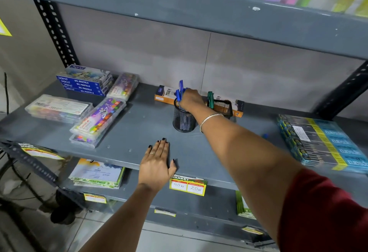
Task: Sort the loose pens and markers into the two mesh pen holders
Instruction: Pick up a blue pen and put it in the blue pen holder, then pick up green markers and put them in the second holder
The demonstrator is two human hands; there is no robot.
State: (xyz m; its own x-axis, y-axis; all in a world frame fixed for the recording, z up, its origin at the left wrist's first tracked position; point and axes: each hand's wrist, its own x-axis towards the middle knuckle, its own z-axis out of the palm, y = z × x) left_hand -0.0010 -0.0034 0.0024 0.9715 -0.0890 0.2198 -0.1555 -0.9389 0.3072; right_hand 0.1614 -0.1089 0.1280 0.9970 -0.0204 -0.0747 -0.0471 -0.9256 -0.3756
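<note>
A round black mesh pen holder stands mid-shelf with several blue pens sticking out of its top. My right hand reaches over its rim, fingers closed around those blue pens. To the right stands a square black mesh holder with a green marker upright in it. My left hand lies flat and open on the front of the grey shelf, holding nothing. A small blue object, maybe a cap, lies on the shelf to the right.
Orange pencil boxes lie against the back wall behind the holders. Oil pastel boxes and crayon cases fill the left side. A wide blue and yellow pack lies at the right. The upper shelf hangs overhead.
</note>
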